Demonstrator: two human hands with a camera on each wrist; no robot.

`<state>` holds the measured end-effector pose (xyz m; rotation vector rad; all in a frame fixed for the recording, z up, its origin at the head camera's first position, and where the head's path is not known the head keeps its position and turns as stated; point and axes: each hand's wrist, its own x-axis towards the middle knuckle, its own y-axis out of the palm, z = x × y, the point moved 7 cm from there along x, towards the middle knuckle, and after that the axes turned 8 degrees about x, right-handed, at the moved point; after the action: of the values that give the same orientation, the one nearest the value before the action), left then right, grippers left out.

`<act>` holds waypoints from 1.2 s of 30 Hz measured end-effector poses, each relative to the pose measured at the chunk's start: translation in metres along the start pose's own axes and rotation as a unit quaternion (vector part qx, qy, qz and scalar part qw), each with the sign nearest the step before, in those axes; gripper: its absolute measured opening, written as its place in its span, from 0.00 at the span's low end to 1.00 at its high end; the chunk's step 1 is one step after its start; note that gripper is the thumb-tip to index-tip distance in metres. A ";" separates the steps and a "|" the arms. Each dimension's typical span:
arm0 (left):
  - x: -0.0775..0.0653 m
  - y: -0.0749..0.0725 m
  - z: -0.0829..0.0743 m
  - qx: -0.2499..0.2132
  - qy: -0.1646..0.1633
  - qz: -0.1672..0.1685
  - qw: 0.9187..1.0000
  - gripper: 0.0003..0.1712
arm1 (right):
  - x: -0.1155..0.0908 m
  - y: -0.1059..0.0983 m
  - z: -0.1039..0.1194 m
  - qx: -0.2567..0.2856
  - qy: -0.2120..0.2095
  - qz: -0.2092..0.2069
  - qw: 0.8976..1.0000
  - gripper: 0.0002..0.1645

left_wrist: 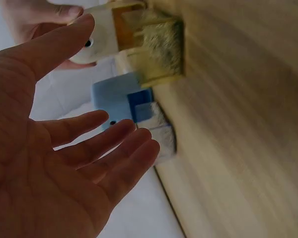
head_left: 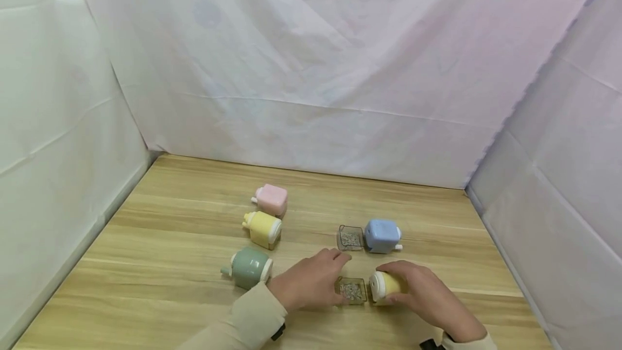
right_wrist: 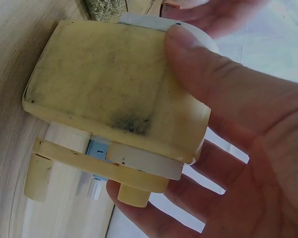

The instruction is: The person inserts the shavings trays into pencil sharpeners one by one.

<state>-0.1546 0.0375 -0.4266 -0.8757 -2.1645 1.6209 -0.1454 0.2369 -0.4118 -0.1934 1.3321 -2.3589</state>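
Note:
My right hand (head_left: pixel 430 291) grips a yellow crank pencil sharpener (head_left: pixel 392 283) near the front right of the table. Its thumb (right_wrist: pixel 188 49) lies along the dirt-smudged yellow body, and the crank handle (right_wrist: pixel 94 166) sticks out below in the right wrist view. Just left of that sharpener sits its see-through shavings drawer (head_left: pixel 353 291), pulled out and holding pencil shavings. Over the drawer's left side my left hand (head_left: pixel 313 281) hovers, fingers spread and relaxed, holding nothing. Whether its thumb touches the drawer I cannot tell.
Behind stands a blue sharpener (head_left: pixel 383 235) with its clear drawer (head_left: pixel 350 239) of shavings out to the left. Pink (head_left: pixel 272 199), yellow (head_left: pixel 264 228) and green (head_left: pixel 250 268) sharpeners stand in a column on the left. White cloth (head_left: pixel 311 69) walls surround the wooden table (head_left: pixel 170 242).

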 end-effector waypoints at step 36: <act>0.008 0.022 -0.019 -0.001 0.033 -0.060 0.998 0.24 | 0.000 -0.001 0.001 0.011 0.000 0.006 1.000 0.32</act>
<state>-0.1437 0.0614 -0.4418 -0.7714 -2.1310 1.5125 -0.1453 0.2365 -0.4103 -0.1787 1.3040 -2.3622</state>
